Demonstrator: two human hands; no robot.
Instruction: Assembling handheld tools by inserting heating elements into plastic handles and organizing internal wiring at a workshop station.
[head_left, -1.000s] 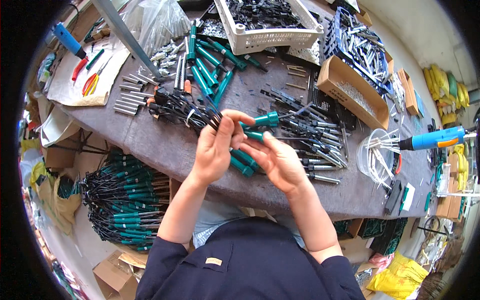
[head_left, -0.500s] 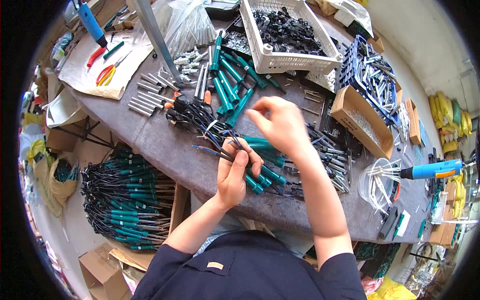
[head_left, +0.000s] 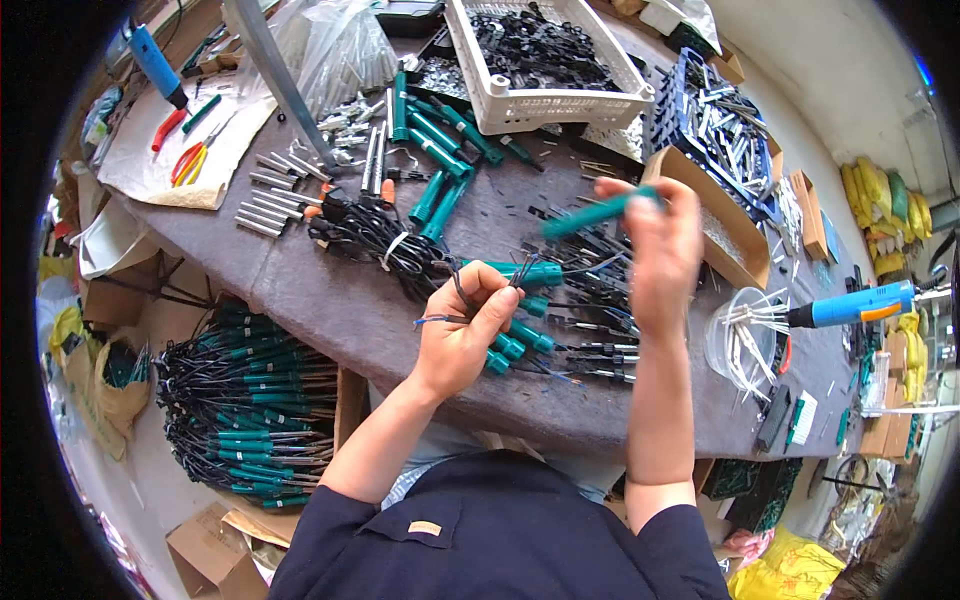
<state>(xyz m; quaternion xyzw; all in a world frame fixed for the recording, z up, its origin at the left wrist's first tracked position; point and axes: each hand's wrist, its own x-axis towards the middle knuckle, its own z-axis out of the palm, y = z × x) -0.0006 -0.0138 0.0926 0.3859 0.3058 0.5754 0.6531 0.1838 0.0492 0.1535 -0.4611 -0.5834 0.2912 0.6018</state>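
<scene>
Two bare hands work above a dark grey felt-covered tabletop crowded with parts. The left hand pinches thin dark wires between thumb and fingers, its grip closed on them; where the wires run past the fingers is hard to make out against the clutter. The right hand is raised above the tabletop, its grip clenched around a slim teal plastic handle that juts out to the left; its far end is hidden inside the fist. Just beside the left hand lie more teal cylindrical handles with metal tips. Left of that hand sits a tangled bundle of black cables tied with a pale band. At the far edge of the tabletop stands a white slotted plastic crate filled with small black pieces, too small to identify. A clear round tub of white sticks lies right of the raised hand, next to a blue-handled tool. Below the tabletop's left edge, a heap of corded teal handles fills a box, partly cut off by shadow.
</scene>
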